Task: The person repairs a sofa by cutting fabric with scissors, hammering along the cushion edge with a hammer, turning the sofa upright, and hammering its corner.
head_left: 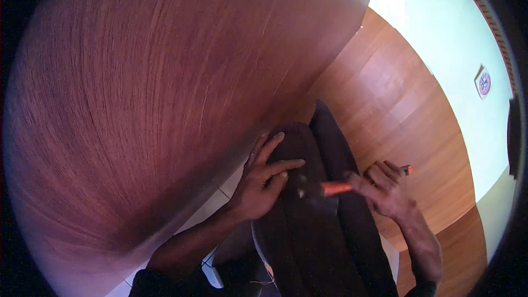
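A long, dark padded piece (300, 225) with a rounded far end runs away from me in the lower middle. My left hand (263, 184) lies on its left edge near that end, fingers spread and holding nothing. Over its right side, my right hand (382, 188) is closed around a tool with an orange-red handle (336, 188). The handle's dark and red butt shows past my fingers. The tool's working end is dark and smeared, so its exact kind is unclear. Small shiny spots show on or just above the padding there.
A large reddish-brown wood-grain panel (165, 77) fills the left and top. A dark upright padded section (335, 137) stands along the right of the piece. Beyond are wood panelling (407, 110), a pale wall (440, 27) with a small plaque (483, 82), and tiled floor (212, 209).
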`<state>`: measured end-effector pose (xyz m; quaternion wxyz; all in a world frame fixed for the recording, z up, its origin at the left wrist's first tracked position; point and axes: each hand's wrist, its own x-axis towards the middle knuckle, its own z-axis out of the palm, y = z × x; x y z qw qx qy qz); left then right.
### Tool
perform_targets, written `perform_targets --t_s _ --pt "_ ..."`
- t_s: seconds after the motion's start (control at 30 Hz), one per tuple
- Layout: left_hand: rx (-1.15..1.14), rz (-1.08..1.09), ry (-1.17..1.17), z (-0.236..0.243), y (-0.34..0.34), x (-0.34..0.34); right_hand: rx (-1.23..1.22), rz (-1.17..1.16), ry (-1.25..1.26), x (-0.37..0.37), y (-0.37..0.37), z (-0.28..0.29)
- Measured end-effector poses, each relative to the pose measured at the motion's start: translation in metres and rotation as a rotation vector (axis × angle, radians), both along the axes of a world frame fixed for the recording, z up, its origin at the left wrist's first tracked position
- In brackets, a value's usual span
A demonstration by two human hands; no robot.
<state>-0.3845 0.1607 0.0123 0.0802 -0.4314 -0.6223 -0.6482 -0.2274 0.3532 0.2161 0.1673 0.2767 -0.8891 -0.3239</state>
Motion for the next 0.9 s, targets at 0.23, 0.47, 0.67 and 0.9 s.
perform_targets --t_s 0.23,0.47,0.67,0.9 --pt "-0.049 0.007 0.034 0.004 -0.003 -0.001 -0.107 0.034 -0.008 0.010 -0.003 -0.005" --pt "-0.060 0.021 0.057 0.004 0.000 -0.007 -0.061 0.035 -0.036 0.001 0.005 -0.004" --pt "-0.012 0.041 0.066 -0.004 0.001 -0.008 -0.140 0.041 0.024 0.008 0.008 -0.013" --pt "-0.023 0.040 0.030 -0.005 0.003 -0.007 -0.156 -0.052 0.044 0.005 0.008 -0.019"
